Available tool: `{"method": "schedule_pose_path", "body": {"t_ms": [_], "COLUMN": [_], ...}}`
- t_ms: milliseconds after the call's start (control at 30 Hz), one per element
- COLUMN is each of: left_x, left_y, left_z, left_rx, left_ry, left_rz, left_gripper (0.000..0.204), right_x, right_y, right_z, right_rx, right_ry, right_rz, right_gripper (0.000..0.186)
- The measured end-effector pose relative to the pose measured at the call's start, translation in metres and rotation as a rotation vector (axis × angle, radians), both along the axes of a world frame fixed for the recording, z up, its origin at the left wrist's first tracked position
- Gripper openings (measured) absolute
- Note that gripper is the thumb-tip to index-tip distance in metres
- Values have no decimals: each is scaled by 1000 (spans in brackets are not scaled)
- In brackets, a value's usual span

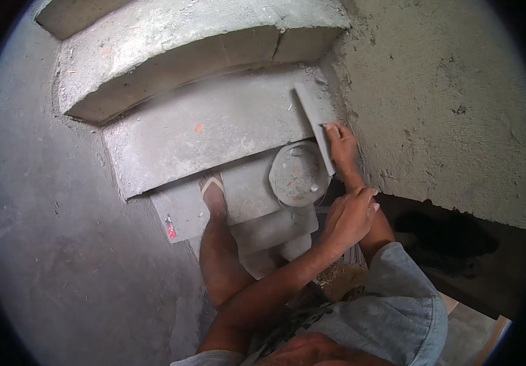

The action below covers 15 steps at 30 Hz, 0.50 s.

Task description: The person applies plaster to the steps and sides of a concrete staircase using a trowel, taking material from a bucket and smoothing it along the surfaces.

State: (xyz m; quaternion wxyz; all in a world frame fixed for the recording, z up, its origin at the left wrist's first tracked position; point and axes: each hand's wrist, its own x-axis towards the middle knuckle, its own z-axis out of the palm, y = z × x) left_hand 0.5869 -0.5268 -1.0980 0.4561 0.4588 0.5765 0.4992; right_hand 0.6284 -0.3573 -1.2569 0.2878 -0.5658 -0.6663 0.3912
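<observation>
My right hand (pixel 342 146) grips a long, flat, grey strip (pixel 313 122) near its lower end. The strip stands tilted over the right end of a concrete step, close to the wall. Beneath it is a round bucket (pixel 298 174) with grey dust and small bits of rubble inside; the strip's lower end overlaps its right rim. My left hand (pixel 353 216) crosses over and lies on my right forearm, its fingers curled around it. Part of its grip is hidden.
Dusty concrete steps (pixel 208 116) rise ahead, with an orange chip (pixel 199 128) on one tread. A rough wall (pixel 440 110) runs along the right. My sandalled foot (pixel 214 192) is on a lower step, near a small red item (pixel 170 227). A dark gap (pixel 446 238) lies below the wall.
</observation>
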Motion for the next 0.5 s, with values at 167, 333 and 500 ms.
{"method": "schedule_pose_path", "body": {"t_ms": [167, 333, 500], "left_x": [6, 3, -1], "left_y": [6, 0, 3], "left_z": [0, -3, 1], "left_rx": [17, 4, 5], "left_ry": [-5, -5, 1], "left_rz": [-11, -8, 11], "left_gripper": [28, 27, 28], "right_x": [-14, -34, -32], "right_y": [16, 21, 31], "right_z": [-7, -7, -13], "right_rx": [17, 82, 178], "right_ry": [-82, 18, -52], "right_rz": [56, 111, -28], "right_gripper": [42, 36, 36]}}
